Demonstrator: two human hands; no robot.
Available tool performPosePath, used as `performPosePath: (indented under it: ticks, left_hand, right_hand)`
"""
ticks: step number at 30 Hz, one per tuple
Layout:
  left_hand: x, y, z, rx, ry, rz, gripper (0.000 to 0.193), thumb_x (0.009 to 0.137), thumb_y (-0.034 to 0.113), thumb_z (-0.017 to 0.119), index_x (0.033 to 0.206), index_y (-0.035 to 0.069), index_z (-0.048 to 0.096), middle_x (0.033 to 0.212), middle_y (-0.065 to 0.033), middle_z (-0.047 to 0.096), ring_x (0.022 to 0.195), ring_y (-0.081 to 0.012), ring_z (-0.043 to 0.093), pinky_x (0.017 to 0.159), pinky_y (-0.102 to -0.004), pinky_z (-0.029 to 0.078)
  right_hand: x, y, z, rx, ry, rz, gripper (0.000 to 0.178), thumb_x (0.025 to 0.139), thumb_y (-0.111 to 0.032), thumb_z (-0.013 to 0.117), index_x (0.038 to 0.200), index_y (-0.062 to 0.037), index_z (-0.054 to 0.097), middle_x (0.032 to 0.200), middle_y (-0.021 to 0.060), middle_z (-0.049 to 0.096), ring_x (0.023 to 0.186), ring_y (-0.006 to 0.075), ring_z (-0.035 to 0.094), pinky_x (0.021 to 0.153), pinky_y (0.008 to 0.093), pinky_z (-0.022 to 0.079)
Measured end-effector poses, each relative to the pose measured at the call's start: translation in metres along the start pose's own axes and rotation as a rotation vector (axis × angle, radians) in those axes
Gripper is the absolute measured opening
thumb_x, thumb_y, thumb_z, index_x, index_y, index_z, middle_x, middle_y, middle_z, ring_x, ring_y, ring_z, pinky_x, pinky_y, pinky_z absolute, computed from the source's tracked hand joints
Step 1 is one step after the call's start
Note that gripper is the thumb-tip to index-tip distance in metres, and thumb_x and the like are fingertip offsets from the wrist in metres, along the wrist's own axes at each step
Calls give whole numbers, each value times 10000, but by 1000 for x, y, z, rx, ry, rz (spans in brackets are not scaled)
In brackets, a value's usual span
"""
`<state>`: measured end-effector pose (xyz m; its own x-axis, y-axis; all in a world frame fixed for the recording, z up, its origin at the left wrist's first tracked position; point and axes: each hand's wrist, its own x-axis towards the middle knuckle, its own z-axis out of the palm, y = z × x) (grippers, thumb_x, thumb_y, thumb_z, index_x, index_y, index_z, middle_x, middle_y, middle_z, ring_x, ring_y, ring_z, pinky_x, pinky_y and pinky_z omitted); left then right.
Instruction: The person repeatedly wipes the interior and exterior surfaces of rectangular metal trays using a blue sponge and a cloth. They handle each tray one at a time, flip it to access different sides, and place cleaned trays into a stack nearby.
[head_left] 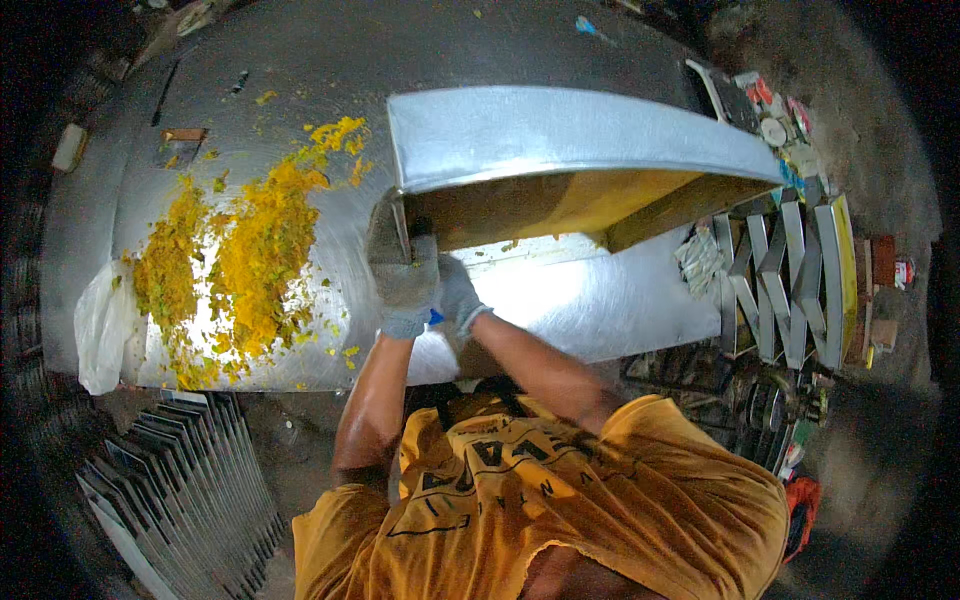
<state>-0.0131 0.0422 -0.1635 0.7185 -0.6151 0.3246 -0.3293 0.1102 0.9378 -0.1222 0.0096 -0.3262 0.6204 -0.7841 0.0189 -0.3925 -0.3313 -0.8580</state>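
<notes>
A long, shallow sheet-metal box (560, 130) stands tilted on the metal table, its hollow side facing me and its inner walls reflecting yellow-brown. My left hand (405, 275), in a grey work glove, is closed around the box's left end, fingers up along the edge. Close beside it is my right hand (461, 298), also gloved, below the box's lower edge. Its fingers are hidden behind the left glove, so what they hold does not show. A small blue spot shows by the left cuff. Yellow-green shredded matter (265, 250) lies heaped on the table left of the box.
The metal table (345, 360) reaches past both hands. A clear plastic bag (103, 330) hangs at its left edge. Stacked metal panels (190, 490) stand at lower left. Angled metal pieces (790, 280) and a pale bundle (700, 258) sit at the right, with clutter beyond.
</notes>
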Motion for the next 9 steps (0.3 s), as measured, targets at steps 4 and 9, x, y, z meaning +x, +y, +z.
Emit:
performPosePath:
  ticks: [4,9]
  left_hand:
    - [20,13,-18,-113,-65,-77,508,862,111,670,1340,-20,559,1270,-179,620,1183,-282,588,1022,-394,452]
    - [18,18,-17,-99,-137,-77,538,870,99,651,1382,-19,537,1290,-174,594,1207,-318,581,1053,-390,435]
  right_hand:
    - [12,3,-100,-312,-378,-309,340,909,-316,651,1037,-10,725,990,172,735,892,307,681,867,402,530]
    - [-21,154,-268,279,14,307,219,977,-152,574,1136,-108,718,1183,121,692,1106,197,622,1048,384,457]
